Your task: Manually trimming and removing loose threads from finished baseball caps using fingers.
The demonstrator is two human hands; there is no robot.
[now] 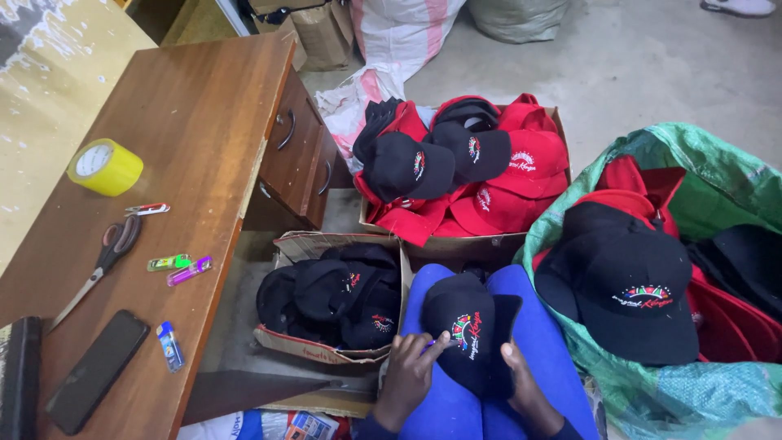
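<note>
A black cap (471, 330) with a colourful embroidered front lies on my lap, over blue trousers (538, 326). My left hand (410, 371) pinches a small thin tool against the cap's embroidery. My right hand (521, 383) grips the cap's right side, thumb on top. Both hands sit at the bottom centre of the head view.
A cardboard box of black caps (338, 297) stands left of my knee. Behind it sits a box of red and black caps (464, 167). A green woven sack (692, 244) of caps is at right. The wooden desk (195, 122) holds yellow tape (104, 167), scissors (102, 265), lighters (179, 266) and a phone (98, 371).
</note>
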